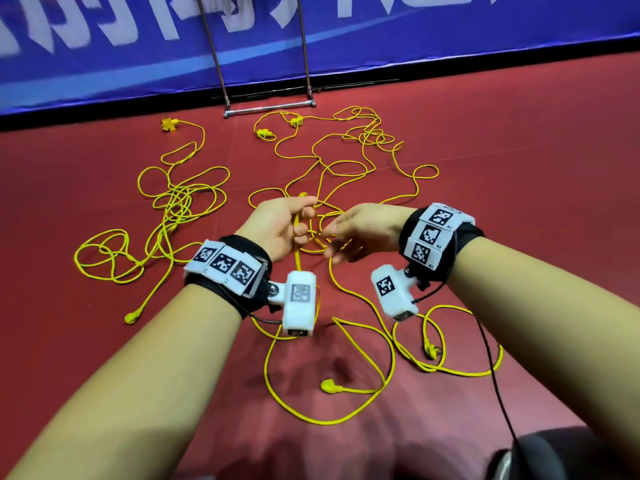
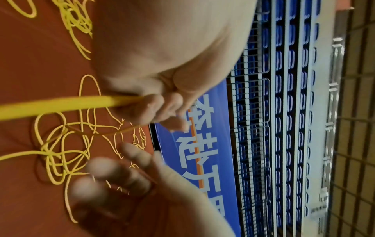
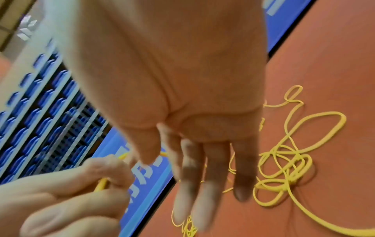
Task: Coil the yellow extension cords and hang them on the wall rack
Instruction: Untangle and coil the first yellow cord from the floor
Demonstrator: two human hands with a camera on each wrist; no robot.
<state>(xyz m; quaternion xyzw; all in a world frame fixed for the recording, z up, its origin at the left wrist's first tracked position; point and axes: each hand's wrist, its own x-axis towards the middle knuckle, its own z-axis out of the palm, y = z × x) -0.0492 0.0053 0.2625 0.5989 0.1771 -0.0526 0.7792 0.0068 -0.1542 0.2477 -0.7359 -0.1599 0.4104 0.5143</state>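
A: Progress? 
B: Barely begun; yellow extension cords [image 1: 322,174] are sprawled mid-frame on floor, nothing hung on rack [image 1: 266,64] upper centre.
A: Hands? 
B: One cord is gripped by left hand [image 1: 277,226]; right hand [image 1: 360,230] fingers extended, nothing held.

Tangled cords [image 1: 180,199] across floor [image 1: 519,188]

A dark red matte floor [image 1: 519,140] spreads beneath both hands; a blue banner with white lettering [image 1: 104,46] stands beyond them.
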